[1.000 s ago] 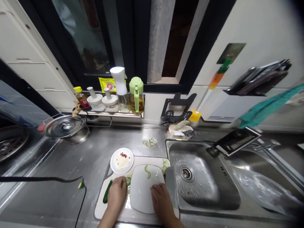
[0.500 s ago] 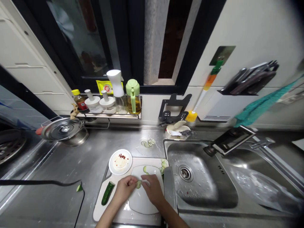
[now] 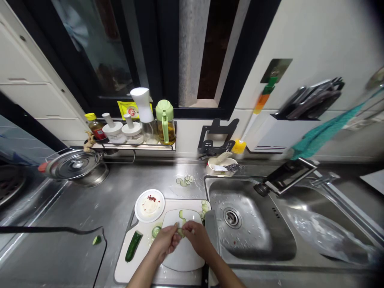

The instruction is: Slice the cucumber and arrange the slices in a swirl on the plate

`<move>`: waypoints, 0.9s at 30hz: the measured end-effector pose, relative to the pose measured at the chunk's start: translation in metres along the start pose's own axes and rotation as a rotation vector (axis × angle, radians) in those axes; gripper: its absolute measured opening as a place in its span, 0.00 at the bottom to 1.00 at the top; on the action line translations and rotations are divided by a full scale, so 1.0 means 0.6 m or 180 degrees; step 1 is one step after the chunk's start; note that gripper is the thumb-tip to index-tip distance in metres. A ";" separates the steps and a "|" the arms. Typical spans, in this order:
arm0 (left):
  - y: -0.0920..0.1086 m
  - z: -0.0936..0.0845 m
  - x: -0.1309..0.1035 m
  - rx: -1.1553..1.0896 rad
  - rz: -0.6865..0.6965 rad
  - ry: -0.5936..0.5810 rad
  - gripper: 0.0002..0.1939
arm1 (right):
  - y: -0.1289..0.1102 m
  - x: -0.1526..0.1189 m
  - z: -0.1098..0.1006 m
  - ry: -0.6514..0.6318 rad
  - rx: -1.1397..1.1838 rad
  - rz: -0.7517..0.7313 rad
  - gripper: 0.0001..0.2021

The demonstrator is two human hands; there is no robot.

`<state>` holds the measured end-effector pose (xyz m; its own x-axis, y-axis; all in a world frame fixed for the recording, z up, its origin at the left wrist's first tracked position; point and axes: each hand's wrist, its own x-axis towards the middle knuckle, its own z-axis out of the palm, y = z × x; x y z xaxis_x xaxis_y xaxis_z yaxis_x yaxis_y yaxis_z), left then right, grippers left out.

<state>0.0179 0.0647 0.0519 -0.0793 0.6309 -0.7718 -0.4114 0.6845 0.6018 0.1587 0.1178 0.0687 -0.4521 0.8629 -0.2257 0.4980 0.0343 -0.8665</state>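
Note:
My left hand (image 3: 167,242) is closed, its fingertips pinching a thin cucumber slice (image 3: 180,231) above a white squarish plate (image 3: 183,258). Meeting it from the other side, my right hand (image 3: 196,238) pinches the same slice, which the fingers partly cover. More cucumber slices (image 3: 181,215) lie on the far part of that plate. The plate rests on a white cutting board (image 3: 124,272). Left of my hands are a dark green cucumber piece (image 3: 133,246) and a single slice (image 3: 156,231); several slices (image 3: 205,207) sit at the board's far right corner.
A round white plate (image 3: 138,210) with red bits stands at the board's far left. Several slices (image 3: 185,181) lie on the steel counter behind. To the right is a sink (image 3: 255,224); a lidded pot (image 3: 90,176) and a condiment shelf (image 3: 141,147) stand at the back left.
My hands have come together, and the right fingers have closed on the slice. A slice left of the squarish plate now shows beside my left hand. The view has shifted slightly.

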 end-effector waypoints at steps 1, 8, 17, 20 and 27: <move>0.000 0.002 0.002 -0.0158 -0.0008 -0.0020 0.26 | 0.000 0.000 -0.002 -0.0037 -0.0005 -0.0007 0.06; 0.007 -0.003 0.019 -0.0301 0.0191 0.0100 0.26 | 0.024 0.013 -0.008 -0.0187 -0.0171 0.0136 0.05; 0.003 -0.006 0.037 0.1240 0.1296 0.0644 0.05 | 0.028 0.056 -0.018 -0.0141 -0.0911 0.0126 0.08; 0.009 -0.003 0.039 0.1931 0.1455 0.0991 0.06 | 0.023 0.074 -0.021 -0.0100 -0.1296 -0.0001 0.08; 0.031 0.015 0.042 0.2225 0.1395 0.1379 0.08 | 0.006 0.101 -0.024 -0.0222 -0.2020 -0.0149 0.10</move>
<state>0.0165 0.0969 0.0455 -0.4880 0.7901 -0.3711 0.3643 0.5707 0.7359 0.1437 0.1774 0.0581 -0.5203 0.8193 -0.2409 0.8082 0.3813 -0.4488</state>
